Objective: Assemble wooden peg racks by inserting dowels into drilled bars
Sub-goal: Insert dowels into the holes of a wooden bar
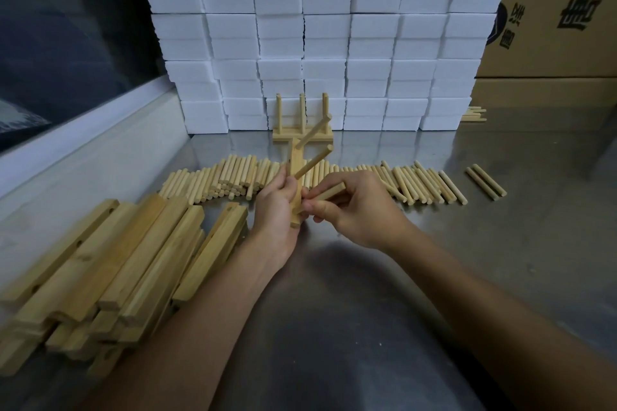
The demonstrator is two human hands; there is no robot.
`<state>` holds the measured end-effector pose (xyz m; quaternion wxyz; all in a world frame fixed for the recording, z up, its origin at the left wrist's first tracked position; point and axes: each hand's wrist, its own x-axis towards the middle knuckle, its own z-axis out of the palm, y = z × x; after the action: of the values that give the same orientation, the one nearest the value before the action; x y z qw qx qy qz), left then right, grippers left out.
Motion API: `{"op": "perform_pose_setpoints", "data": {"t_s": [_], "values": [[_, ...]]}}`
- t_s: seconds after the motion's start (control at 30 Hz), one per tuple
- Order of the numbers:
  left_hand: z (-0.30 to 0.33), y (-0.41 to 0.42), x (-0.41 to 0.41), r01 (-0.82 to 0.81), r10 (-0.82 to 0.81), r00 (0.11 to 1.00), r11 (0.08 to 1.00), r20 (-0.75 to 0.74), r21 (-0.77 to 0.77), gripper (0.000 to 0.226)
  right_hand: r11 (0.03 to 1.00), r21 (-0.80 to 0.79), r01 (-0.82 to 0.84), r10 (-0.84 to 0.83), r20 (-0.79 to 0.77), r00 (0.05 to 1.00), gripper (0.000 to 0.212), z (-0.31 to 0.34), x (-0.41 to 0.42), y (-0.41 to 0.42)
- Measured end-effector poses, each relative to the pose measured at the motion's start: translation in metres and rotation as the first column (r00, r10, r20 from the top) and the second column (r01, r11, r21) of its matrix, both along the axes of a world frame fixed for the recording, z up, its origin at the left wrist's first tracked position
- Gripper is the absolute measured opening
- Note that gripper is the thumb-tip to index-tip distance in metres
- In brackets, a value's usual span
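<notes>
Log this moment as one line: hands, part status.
left hand: grips bar upright | bar: two dowels seated | right hand: pinches third dowel at bar | finished rack: behind

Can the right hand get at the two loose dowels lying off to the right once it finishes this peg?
Probably yes. The two loose dowels lie apart on bare table, nothing around them. But the right hand currently pinches a dowel at the bar.

Stacked white foam blocks (327, 27), cardboard box (554, 10), steel table (500, 243)
</notes>
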<state>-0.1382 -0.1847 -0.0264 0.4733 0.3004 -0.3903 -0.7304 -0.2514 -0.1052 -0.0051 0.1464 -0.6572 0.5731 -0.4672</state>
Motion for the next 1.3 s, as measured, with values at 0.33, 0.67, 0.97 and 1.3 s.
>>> {"op": "perform_pose_setpoints", "data": {"t_s": [0.33,0.67,0.97,1.3], "values": [[0.002,0.004,-0.002,-0.013,0.017,0.995,0.999,0.094,-0.042,0.045,0.994,0.013,0.112,-0.070,-0.707,0.704,0.031,0.028,0.013,0.005],[-0.009,0.002,-0.005,-0.023,0.078,0.960,0.979,0.269,-0.201,0.048,0.955,0.128,0.266,-0.174,-0.485,0.857,0.031,0.011,0.018,0.000],[-0.007,0.015,-0.007,-0.084,0.242,0.906,0.907,0.348,-0.414,0.049,0.831,0.556,-0.022,-0.222,0.368,0.903,0.027,0.005,0.007,0.002],[-0.004,0.013,-0.006,-0.113,0.212,0.926,0.945,0.312,-0.308,0.048,0.946,0.005,0.324,-0.252,-0.616,0.747,0.027,0.000,0.021,0.001]]}}
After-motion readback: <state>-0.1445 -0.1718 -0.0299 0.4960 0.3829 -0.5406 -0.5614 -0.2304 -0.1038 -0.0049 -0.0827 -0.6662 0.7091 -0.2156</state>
